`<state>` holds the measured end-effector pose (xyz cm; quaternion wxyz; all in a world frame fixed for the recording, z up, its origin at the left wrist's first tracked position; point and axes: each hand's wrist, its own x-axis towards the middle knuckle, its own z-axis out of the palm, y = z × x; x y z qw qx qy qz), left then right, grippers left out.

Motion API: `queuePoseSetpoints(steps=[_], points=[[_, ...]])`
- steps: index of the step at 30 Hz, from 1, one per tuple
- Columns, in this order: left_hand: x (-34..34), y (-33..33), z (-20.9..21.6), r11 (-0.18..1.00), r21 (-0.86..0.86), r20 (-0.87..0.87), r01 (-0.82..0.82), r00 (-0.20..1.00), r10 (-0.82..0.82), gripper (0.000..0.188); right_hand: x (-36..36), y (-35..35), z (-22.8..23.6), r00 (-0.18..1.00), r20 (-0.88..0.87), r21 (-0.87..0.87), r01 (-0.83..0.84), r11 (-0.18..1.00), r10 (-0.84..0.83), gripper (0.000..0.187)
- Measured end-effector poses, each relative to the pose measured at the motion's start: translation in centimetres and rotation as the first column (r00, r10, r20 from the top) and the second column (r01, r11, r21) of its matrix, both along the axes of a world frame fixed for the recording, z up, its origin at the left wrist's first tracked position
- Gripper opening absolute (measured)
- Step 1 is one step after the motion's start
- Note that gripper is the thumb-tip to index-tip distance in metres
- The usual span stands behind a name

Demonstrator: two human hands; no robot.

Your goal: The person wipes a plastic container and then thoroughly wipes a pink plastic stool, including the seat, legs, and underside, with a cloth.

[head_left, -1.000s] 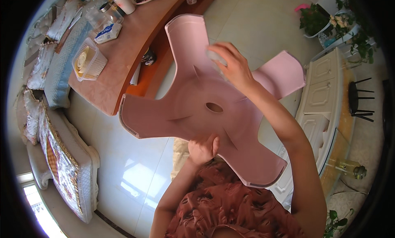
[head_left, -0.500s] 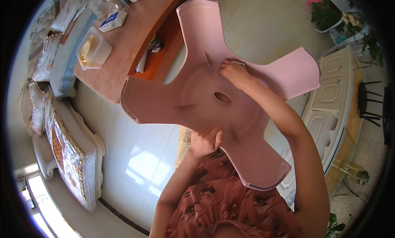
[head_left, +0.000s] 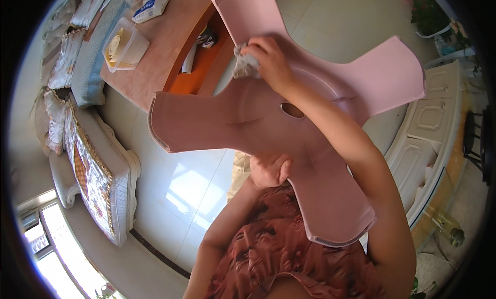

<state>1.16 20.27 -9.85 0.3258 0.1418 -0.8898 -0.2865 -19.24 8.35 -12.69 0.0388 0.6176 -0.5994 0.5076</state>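
Observation:
A pink plastic stool (head_left: 268, 128) is held up in front of me with its hollow underside facing me. Its four-way shape has splayed legs and an oval hole near the centre. My left hand (head_left: 271, 170) grips the near rim between two legs, thumb on the inner face. At the far side, my right hand (head_left: 271, 61) is closed on a crumpled greyish cloth (head_left: 245, 63), which lies against the rim beside the base of the far leg. My right forearm crosses over the stool and covers part of it.
A brown table (head_left: 144, 82) at the left far side bears a clear plastic tub (head_left: 125, 47) and a tissue pack (head_left: 151, 10). A cushioned sofa (head_left: 106, 180) stands left. White cabinets (head_left: 433, 95), a potted plant (head_left: 431, 17) and a black stool (head_left: 476, 136) are right.
My right hand has moved left along the inner face to the far leg's edge, and the cloth now shows plainly. The stool has shifted slightly right and tilted; my left hand keeps its grip.

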Motion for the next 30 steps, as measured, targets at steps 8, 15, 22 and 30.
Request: queuePoseSetpoints(steps=[8, 15, 22, 30], points=[[1.1, -0.1, -1.2, 0.998, -0.037, -0.002, 0.043, 0.999, -0.043, 0.017, 8.6, 2.6, 8.2, 0.633, 0.653, -0.112, -0.462, 0.88, 0.415, 0.045], [0.7, 0.1, -1.3, 0.996, -0.018, -0.006, 0.091, 0.996, -0.091, 0.017, 8.4, 1.5, 2.5, 0.777, 0.201, -0.187, -0.568, 0.802, 0.597, 0.04], [1.1, -0.2, -0.9, 0.998, 0.003, -0.009, 0.055, 0.998, -0.055, 0.017, 7.3, 4.1, 7.0, 0.804, 0.376, 0.16, -0.546, 0.822, 0.461, 0.035], [1.9, 0.0, -0.7, 0.983, -0.009, 0.008, 0.181, 0.983, -0.181, 0.025, 8.4, 7.5, 3.7, 0.559, 0.504, 0.218, -0.82, 0.529, 0.658, 0.033]])
